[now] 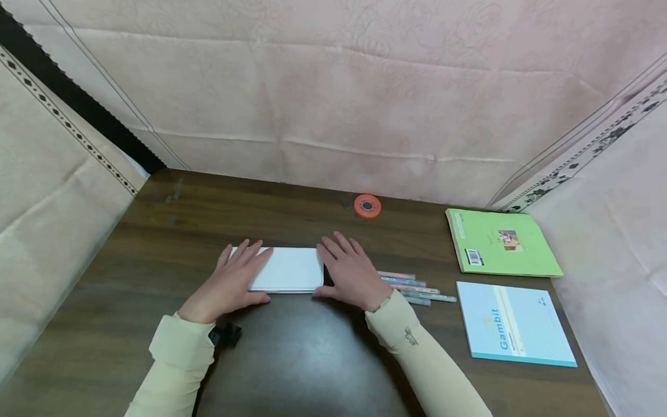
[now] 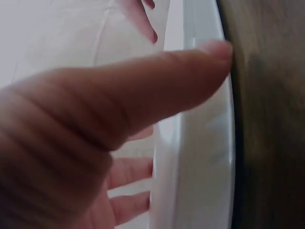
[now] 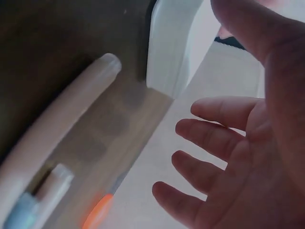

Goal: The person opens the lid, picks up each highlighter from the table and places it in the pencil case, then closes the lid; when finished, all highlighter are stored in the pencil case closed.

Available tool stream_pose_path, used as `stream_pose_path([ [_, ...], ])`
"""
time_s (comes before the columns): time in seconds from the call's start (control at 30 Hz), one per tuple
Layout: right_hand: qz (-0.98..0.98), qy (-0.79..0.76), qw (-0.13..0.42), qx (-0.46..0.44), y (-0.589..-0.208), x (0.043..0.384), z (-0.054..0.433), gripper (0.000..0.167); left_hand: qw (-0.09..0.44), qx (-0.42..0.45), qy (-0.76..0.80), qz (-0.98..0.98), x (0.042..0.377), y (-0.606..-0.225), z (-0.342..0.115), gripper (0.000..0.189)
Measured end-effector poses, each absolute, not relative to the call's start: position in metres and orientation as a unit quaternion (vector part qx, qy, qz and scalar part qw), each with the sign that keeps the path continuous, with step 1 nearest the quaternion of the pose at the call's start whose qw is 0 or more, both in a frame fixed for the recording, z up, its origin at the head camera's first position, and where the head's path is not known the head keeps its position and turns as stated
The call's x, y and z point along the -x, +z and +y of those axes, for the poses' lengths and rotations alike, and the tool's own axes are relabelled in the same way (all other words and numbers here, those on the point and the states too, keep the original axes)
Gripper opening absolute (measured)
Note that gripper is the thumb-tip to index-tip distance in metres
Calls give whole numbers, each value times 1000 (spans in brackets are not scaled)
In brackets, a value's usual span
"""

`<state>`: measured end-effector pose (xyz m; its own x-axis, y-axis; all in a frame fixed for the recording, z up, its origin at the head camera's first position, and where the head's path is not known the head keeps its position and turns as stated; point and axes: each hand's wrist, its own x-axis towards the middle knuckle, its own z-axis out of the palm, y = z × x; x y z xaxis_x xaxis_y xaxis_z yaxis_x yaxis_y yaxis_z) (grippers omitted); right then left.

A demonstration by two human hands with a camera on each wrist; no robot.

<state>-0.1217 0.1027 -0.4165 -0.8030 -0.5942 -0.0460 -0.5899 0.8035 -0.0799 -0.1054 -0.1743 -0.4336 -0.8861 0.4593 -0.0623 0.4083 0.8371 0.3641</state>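
A flat white rectangular box (image 1: 294, 269) with rounded glossy sides lies on the table in front of me. My left hand (image 1: 229, 284) spreads over its left end, fingers extended, with the thumb along the near side. In the left wrist view the thumb (image 2: 167, 76) crosses the box's glossy side (image 2: 205, 157). My right hand (image 1: 350, 275) is at the right end, thumb by the near corner. The right wrist view shows its fingers (image 3: 205, 133) nearly straight and spread apart, with a gap between them and the box end (image 3: 174, 43).
Several pastel pens (image 1: 417, 288) lie right of my right hand. Farther right are a green book (image 1: 500, 243) and a light blue notebook (image 1: 521, 324). An orange-red ring-shaped roll (image 1: 367, 205) sits at the back edge of the brown table (image 1: 292, 370). Pale cloth (image 1: 333, 98) hangs around it.
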Motion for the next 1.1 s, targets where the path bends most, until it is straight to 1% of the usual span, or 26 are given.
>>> stream_pose_path([
  [0.13, 948, -11, 71, 311, -417, 129, 90, 97, 55, -243, 163, 955, 111, -436, -170, 89],
  [0.27, 946, -5, 90, 311, -422, 131, 83, 97, 55, -249, 172, 952, 113, -440, -170, 89],
  [0.37, 946, -9, 83, 314, -422, 130, 86, 94, 65, -235, 194, 950, 114, -443, -181, 97],
  [0.5, 947, -22, 77, 313, -419, 131, 96, 92, 77, -182, 239, 951, 117, -452, -205, 117],
  [0.6, 948, -31, 82, 307, -418, 132, 101, 92, 79, -153, 268, 948, 121, -460, -219, 124],
  [0.67, 948, -37, 89, 304, -418, 132, 103, 92, 78, -153, 275, 946, 123, -465, -224, 123],
  [0.77, 947, -42, 95, 304, -419, 132, 105, 93, 72, -168, 274, 944, 127, -471, -226, 115],
  [0.9, 948, -38, 91, 302, -420, 133, 105, 93, 68, -182, 277, 941, 133, -472, -224, 107],
  [1.1, 949, -42, 90, 298, -419, 134, 103, 94, 81, -180, 279, 940, 138, -468, -224, 103],
])
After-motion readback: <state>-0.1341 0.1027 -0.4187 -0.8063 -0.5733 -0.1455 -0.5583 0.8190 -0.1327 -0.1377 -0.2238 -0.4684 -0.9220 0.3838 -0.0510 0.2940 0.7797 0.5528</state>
